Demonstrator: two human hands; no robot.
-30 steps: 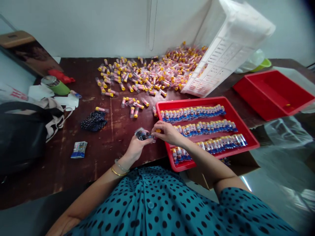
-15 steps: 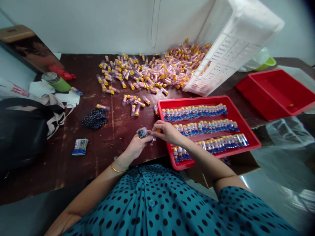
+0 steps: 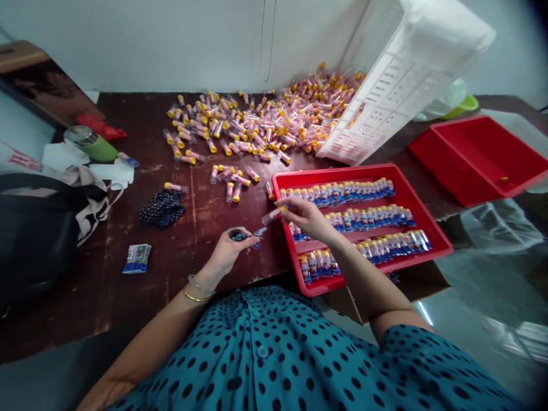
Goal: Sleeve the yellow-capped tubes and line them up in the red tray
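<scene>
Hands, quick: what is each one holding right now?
Left hand: closed on a small dark bundle.
Right hand: closed on a clear yellow-capped tube, at the red tray.

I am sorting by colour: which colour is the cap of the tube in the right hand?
Yellow, on the tube in the right hand; head view.

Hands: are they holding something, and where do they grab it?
Right hand pinches a yellow-capped tube near its cap end. Left hand holds a small dark item in its fingertips.
</scene>
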